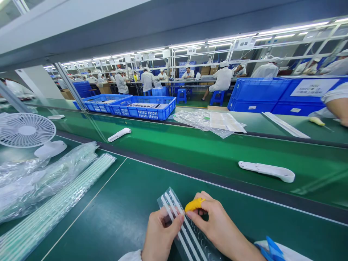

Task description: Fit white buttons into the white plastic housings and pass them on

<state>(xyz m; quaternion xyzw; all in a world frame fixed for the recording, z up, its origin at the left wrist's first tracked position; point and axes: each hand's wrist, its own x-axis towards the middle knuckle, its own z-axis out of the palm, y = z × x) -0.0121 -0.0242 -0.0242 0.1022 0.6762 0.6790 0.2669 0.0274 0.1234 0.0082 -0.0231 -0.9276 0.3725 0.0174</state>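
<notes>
A clear plastic sheet with long white strips (187, 235) and a row of round outlines tilts up above the green bench near the bottom centre. My left hand (162, 232) pinches its left side between thumb and fingers. At the strips' right edge, my right hand (217, 221) is closed, with thumb and index finger pressed together on the sheet. A yellow finger cot (194, 204) appears to cover my right index fingertip. Whether a strip is lifted between those fingers is too small to tell.
White curved plastic housings (268, 171) lie on the bright green conveyor (174, 145) ahead. To the left are bundled strips in plastic (62, 203) and a white fan (27, 130). Blue crates (152, 108) and clear bags (193, 119) stand beyond. A co-worker's arm (337, 105) shows at far right.
</notes>
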